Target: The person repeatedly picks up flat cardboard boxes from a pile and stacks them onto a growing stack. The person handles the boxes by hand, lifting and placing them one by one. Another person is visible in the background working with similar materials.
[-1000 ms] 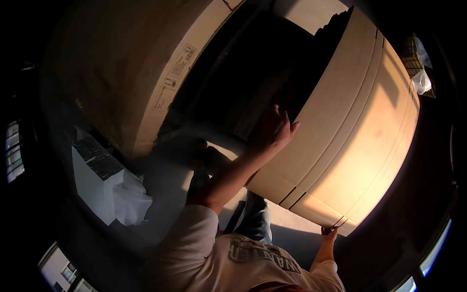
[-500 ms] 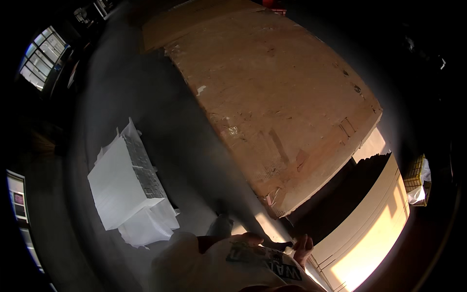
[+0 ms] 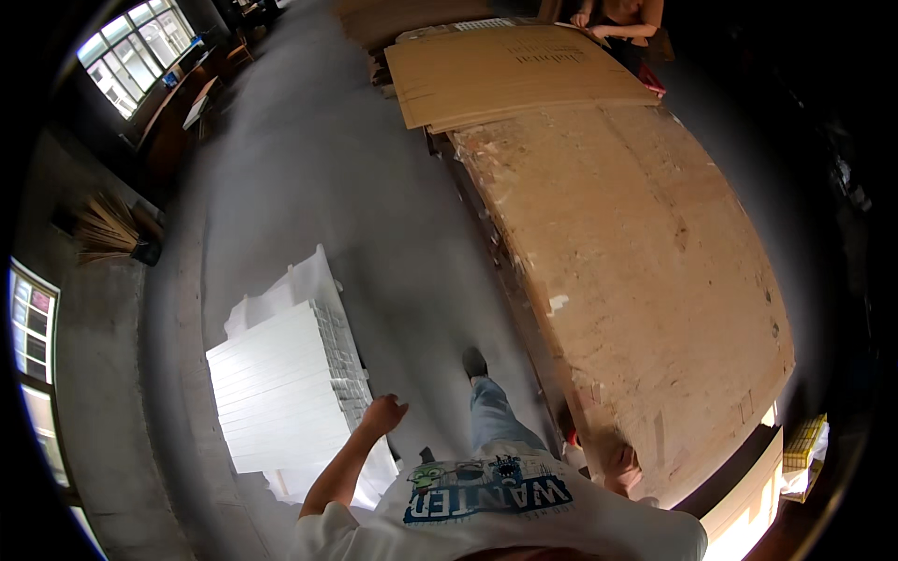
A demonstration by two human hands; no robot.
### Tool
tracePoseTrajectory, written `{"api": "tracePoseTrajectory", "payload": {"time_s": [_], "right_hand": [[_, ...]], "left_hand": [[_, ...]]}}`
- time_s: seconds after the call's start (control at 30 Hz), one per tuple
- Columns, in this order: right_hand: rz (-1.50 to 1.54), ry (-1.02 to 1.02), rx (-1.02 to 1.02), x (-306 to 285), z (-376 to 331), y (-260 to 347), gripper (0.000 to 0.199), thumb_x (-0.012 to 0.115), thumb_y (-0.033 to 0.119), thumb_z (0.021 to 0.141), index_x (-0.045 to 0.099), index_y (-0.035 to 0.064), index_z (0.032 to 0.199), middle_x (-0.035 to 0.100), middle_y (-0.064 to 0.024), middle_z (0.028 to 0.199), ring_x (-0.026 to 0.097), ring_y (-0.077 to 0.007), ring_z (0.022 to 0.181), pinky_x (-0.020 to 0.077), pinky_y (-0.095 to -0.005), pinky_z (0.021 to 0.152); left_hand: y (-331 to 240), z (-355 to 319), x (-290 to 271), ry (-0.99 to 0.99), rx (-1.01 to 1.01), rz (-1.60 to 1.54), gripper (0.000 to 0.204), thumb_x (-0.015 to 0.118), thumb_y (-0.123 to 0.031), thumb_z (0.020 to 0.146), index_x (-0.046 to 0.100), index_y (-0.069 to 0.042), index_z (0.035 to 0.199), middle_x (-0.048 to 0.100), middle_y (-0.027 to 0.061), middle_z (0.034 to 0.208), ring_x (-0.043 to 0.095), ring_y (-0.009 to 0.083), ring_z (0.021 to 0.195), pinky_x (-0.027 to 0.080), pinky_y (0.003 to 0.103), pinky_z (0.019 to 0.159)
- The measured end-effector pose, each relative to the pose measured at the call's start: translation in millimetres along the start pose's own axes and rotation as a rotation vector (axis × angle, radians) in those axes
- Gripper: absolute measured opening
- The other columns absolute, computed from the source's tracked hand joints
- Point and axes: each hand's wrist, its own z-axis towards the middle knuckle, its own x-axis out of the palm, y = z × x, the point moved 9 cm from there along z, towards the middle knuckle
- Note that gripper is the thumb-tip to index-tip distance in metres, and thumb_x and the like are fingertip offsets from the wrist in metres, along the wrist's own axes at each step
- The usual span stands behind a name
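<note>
My left hand (image 3: 384, 414) hangs over the stack of white boards (image 3: 276, 383) on the floor, its fingers loosely curled with nothing seen in them. At the near left corner of a large worn brown table (image 3: 655, 271) is my right hand (image 3: 621, 465), blurred. Its fingers look bent, and I cannot tell whether it touches the tabletop or holds anything. Flat brown cardboard sheets (image 3: 505, 75) lie across the table's far end. Thin white wrapping sheet (image 3: 304, 280) sticks out from behind the board stack.
Another person's hands (image 3: 589, 26) rest at the cardboard's far edge. Leaning cardboard panels (image 3: 748, 496) stand past the table's near end, beside a yellow crate (image 3: 803, 447). Grey floor (image 3: 402, 243) runs along the table's left side. Thin strips (image 3: 108, 229) stand in a container by the wall.
My view has lifted and shifted, bringing the cardboard sheets and the other person into sight. My left arm has swung out to the left. My right hand now appears at the table's corner.
</note>
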Motion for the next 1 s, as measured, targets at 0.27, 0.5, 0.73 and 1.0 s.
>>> {"api": "tracePoseTrajectory", "payload": {"time_s": [0.27, 0.5, 0.73, 1.0], "right_hand": [[-0.013, 0.017, 0.42, 42, 142, 109, 0.032, 0.048, 0.026, 0.093, 0.05, 0.0075, 0.068, 0.053, -0.0036, 0.061, 0.048, -0.0193, 0.047, 0.0405, -0.0345, 0.042], [1.017, -0.081, 0.367, 57, 440, 471, 0.043, 0.048, 0.031, 0.097, 0.041, 0.0081, 0.06, 0.038, -0.0001, 0.048, 0.034, -0.0084, 0.039, 0.0285, -0.027, 0.037], [1.467, 0.368, 0.097, 51, 579, 937, 0.034, 0.051, 0.027, 0.094, 0.05, 0.0064, 0.067, 0.049, -0.0028, 0.053, 0.047, -0.0117, 0.041, 0.0378, -0.0244, 0.039], [1.576, 0.906, -0.01, 105, 717, 1339, 0.026, 0.05, 0.029, 0.095, 0.055, 0.0047, 0.086, 0.057, -0.0032, 0.067, 0.053, -0.0104, 0.052, 0.0421, -0.0241, 0.046]], "left_hand": [[35, 132, -59, 0.286, 0.092, -0.541, 0.044, 0.053, -0.036, 0.089, 0.06, -0.001, 0.114, 0.057, 0.019, 0.117, 0.056, 0.0323, 0.107, 0.044, 0.037, 0.092], [152, 315, -248, 0.053, -0.466, -0.415, 0.06, 0.052, -0.051, 0.085, 0.06, 0.002, 0.113, 0.063, 0.0229, 0.107, 0.059, 0.0363, 0.103, 0.046, 0.037, 0.09], [295, 625, -415, -0.051, -0.16, -0.131, 0.072, 0.051, -0.06, 0.082, 0.059, 0.005, 0.111, 0.062, 0.0266, 0.105, 0.057, 0.0384, 0.105, 0.044, 0.041, 0.092], [263, 852, -754, -0.244, -0.328, -1.117, 0.059, 0.052, -0.05, 0.089, 0.053, 0.003, 0.113, 0.064, 0.0133, 0.101, 0.066, 0.0227, 0.078, 0.051, 0.034, 0.062]]}}
